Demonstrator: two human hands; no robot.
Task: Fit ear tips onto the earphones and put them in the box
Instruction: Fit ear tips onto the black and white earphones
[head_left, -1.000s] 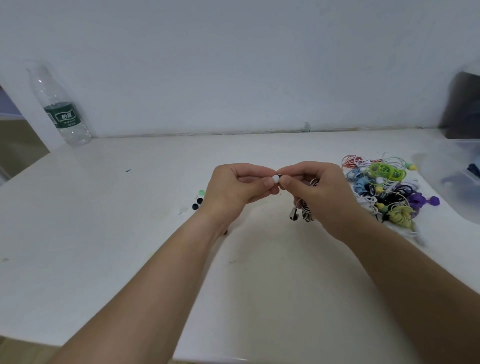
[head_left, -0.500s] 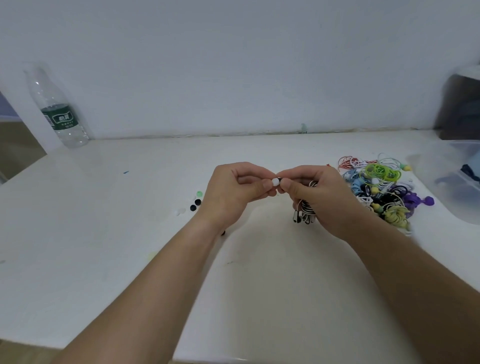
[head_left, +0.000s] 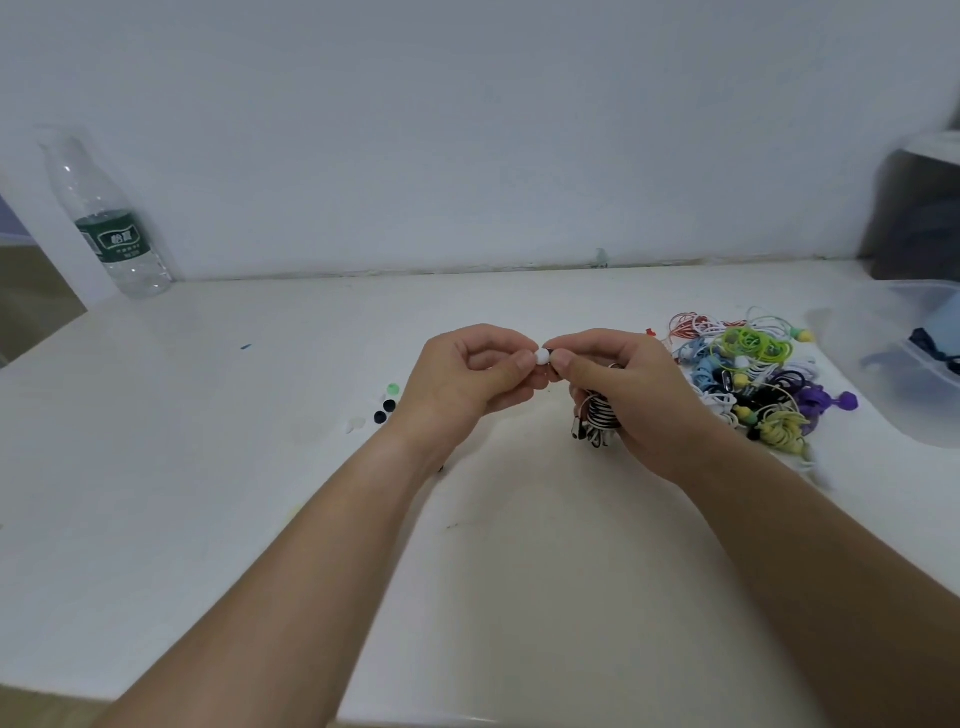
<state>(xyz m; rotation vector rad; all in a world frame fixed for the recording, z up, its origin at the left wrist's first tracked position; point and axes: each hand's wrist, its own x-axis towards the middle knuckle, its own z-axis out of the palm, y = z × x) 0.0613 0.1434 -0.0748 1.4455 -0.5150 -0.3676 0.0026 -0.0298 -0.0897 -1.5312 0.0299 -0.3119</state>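
Both hands meet above the middle of the white table (head_left: 218, 467). My left hand (head_left: 467, 382) pinches a small white ear tip (head_left: 542, 356) between thumb and forefinger. My right hand (head_left: 631, 395) pinches the earbud right against that tip, and the coiled black-and-white earphone cable (head_left: 600, 418) hangs under its palm. The earbud itself is mostly hidden by my fingers. A pile of coloured earphones (head_left: 753, 382) lies to the right. Loose ear tips (head_left: 387, 408), green, black and white, sit left of my left wrist. The clear plastic box (head_left: 914, 364) stands at the right edge.
A plastic water bottle (head_left: 111, 228) with a green label stands at the back left by the wall. A dark object (head_left: 917, 218) sits at the back right behind the box. The table's front edge runs close under my forearms.
The hands have stayed together on the tip and earbud with only slight finger shifts. The hanging cable coil has swung a little under my right hand.
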